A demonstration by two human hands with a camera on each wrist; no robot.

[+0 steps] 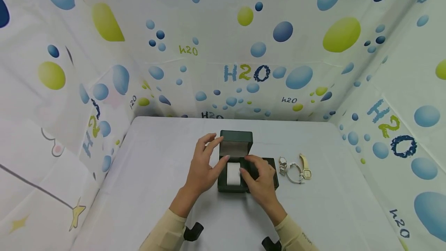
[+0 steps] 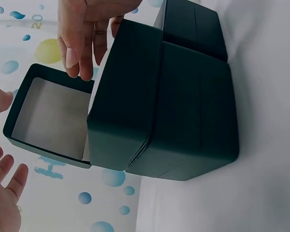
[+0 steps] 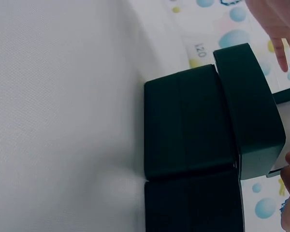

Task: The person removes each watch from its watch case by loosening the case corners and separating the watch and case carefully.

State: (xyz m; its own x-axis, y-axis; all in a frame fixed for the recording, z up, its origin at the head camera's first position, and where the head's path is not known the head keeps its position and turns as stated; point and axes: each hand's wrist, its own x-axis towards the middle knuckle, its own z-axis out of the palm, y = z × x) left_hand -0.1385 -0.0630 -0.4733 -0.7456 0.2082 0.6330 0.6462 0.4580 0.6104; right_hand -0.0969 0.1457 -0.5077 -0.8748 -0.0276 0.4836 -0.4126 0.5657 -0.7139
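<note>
A dark green watch box [image 1: 223, 189] stands on the table with its lid [image 1: 237, 136] raised. Inside it sits a white cushion [image 1: 233, 175]. My left hand [image 1: 201, 169] is spread at the box's left side, fingers up near the lid and thumb over the inner edge. Over the right side reaches my right hand [image 1: 262, 181], its thumb by the cushion's right edge and its index finger towards the hinge. Whether the thumb touches the cushion cannot be made out. In the left wrist view, the right hand's fingers [image 2: 73, 53] point down loosely behind the box wall.
A second green box [image 1: 275, 169] stands directly right of the open one, partly behind my right hand. Further right lie a silver watch [image 1: 283, 165], a white-strapped watch [image 1: 295, 173] and a gold watch [image 1: 305, 165]. A patterned curtain [image 1: 223, 49] surrounds the white table [image 1: 156, 150].
</note>
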